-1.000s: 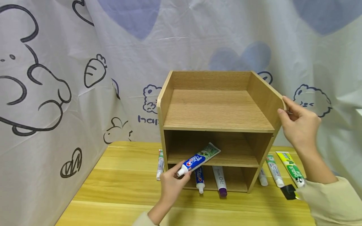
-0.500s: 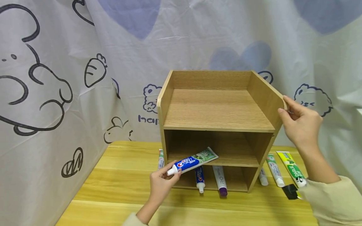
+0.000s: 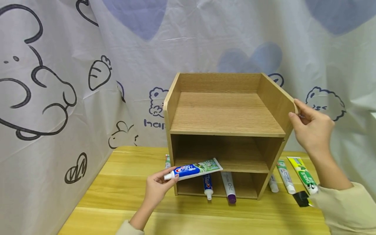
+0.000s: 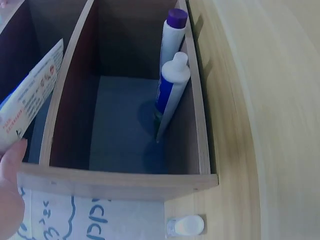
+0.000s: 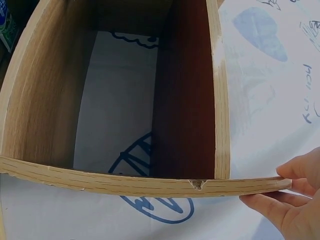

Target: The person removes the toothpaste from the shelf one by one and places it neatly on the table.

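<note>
My left hand (image 3: 157,186) pinches a blue and green Crest toothpaste tube (image 3: 194,169) near its white cap. The tube lies nearly level in front of the middle shelf of a wooden shelf unit (image 3: 220,133). In the left wrist view, my left thumb (image 4: 11,165) presses on the tube's white printed back. My right hand (image 3: 314,129) grips the front edge of the unit's right side panel, thumb on the inside. On the bottom shelf are another blue Crest tube (image 3: 208,186) and a white tube with a purple cap (image 3: 228,187), their caps over the front edge.
Right of the unit, a yellow and green Darlie tube (image 3: 302,174), a white and green tube (image 3: 285,178) and a partly hidden white tube (image 3: 273,184) lie on the wooden table (image 3: 117,195). Another tube (image 3: 167,162) shows at the unit's left. A patterned cloth (image 3: 141,65) hangs behind.
My left hand has moved left and slightly down with the Crest tube, which has turned from slanted to nearly level. My right hand stays on the side panel.
</note>
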Motion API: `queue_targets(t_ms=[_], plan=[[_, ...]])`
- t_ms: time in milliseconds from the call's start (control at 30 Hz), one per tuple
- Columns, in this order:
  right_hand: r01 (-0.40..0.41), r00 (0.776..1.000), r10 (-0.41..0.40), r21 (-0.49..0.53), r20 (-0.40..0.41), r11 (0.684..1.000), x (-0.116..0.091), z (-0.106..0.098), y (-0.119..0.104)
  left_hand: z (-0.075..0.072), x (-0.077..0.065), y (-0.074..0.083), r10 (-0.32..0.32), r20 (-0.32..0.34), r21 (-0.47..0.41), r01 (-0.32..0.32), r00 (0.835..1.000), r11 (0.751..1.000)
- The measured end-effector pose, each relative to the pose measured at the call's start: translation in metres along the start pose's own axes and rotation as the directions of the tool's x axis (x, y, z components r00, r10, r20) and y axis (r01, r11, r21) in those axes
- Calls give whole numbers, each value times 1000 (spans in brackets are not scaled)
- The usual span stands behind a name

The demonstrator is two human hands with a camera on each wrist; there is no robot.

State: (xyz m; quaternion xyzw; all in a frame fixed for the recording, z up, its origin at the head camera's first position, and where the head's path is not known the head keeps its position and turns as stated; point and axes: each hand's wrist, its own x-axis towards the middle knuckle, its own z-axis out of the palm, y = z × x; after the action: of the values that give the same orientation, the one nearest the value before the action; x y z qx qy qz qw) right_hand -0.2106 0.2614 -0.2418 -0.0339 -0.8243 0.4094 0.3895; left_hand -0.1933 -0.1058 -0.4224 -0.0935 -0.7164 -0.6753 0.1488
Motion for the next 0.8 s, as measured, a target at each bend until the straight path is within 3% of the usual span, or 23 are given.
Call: queue_targets(t_ms=[233, 400, 500, 800], plan=[[31, 1000, -31, 20, -7, 999, 4, 3, 3, -14, 2, -1, -15, 41, -3, 15, 999, 1000], [44, 999, -44, 26, -10, 999, 7, 4, 5, -26, 2, -2, 14, 106, -52, -9, 994, 999], [40, 999, -40, 23, -7, 999, 7, 5, 5, -34, 1, -3, 32, 155, -38, -27, 987, 999], [21, 1000, -20, 37, -5, 999, 8, 5, 5, -51, -8, -3, -80, 248, 104, 56, 965, 993]])
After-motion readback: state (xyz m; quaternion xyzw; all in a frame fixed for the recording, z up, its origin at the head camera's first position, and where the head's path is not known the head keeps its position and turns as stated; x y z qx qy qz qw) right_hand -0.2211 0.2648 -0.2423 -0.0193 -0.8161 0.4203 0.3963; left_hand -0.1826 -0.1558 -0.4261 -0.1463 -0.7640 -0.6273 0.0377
